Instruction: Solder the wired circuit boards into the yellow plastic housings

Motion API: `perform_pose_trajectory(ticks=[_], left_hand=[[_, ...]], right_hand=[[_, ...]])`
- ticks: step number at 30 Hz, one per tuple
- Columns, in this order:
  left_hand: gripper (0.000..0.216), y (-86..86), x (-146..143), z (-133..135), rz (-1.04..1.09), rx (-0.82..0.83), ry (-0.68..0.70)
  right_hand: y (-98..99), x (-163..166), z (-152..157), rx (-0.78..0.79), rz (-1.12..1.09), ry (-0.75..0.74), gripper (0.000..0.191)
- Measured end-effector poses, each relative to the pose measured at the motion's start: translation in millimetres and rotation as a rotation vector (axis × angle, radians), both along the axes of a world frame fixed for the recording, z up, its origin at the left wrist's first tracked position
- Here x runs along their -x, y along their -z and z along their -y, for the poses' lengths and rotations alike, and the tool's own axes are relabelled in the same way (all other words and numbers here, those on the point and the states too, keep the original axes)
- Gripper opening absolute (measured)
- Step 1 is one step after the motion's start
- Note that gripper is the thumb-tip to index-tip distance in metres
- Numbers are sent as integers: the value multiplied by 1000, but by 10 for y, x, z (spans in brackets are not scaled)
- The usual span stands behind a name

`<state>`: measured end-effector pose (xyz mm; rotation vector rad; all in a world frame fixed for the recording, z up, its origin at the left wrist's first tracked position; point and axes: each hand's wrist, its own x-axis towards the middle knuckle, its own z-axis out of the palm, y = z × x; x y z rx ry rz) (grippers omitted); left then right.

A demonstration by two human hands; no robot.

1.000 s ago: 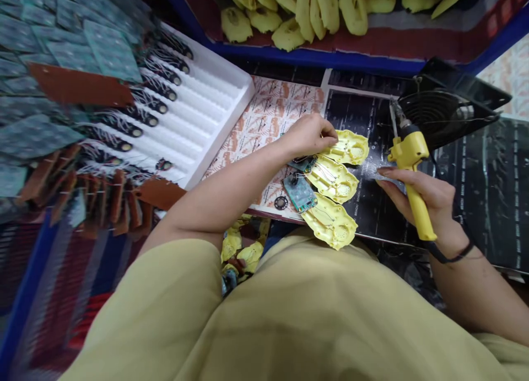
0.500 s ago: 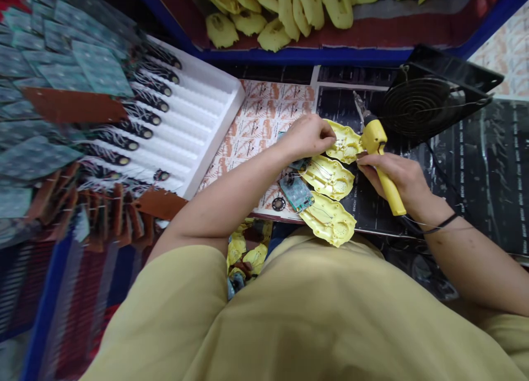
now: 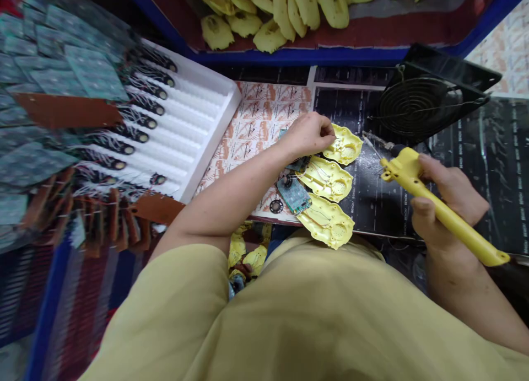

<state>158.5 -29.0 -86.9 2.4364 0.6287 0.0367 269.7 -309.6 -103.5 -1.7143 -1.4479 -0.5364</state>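
Observation:
My right hand [image 3: 446, 199] is closed round the handle of a yellow soldering gun [image 3: 438, 196], whose metal tip [image 3: 378, 140] points left toward the yellow plastic shells. My left hand [image 3: 312, 133] is pinched at the left edge of the farthest shell [image 3: 346, 145]; what its fingertips grip is hidden. A second shell [image 3: 328, 178] and a third shell [image 3: 328, 221] lie in a row nearer my body, hollow side up. Thin wires run over them. A green circuit board [image 3: 294, 193] lies against the shells' left side, and a small round black part [image 3: 276, 206] sits beside it.
To the left stands a white foam tray [image 3: 198, 133] with wired black parts, beside stacked green circuit boards [image 3: 95, 69] and brown boards [image 3: 70, 109]. A blue-rimmed bin [image 3: 264, 57] of yellow shells is at the back. A black fan [image 3: 417, 105] stands at the right.
My right hand has moved right and turned the soldering gun, so its tip now points left, away from the farthest shell. My left hand has stayed at that shell.

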Motion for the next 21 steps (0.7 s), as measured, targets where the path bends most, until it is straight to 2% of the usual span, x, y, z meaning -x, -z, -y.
perform_pose_trajectory(ticks=[2,6,8,13,15,21], left_hand=[[27,-5,-2,13,-5,15,-9],[27,9,-3,2,7,27,-8],[25,21,-1,-11,25,28,-4],[21,36,2,-26,40,27,10],[21,40,2,-30,37,32,12],[20,28,2,-35,24,23,21]], right_hand=[[42,-1,26,39,-52,-8,50],[113,33,49,107,-196,11,61],[131,48,24,94,-197,-15,54],[143,26,-82,16,-122,-42,18],[146,19,-101,1,-101,-51,14],[152,46,-88,22,-166,-11,48]])
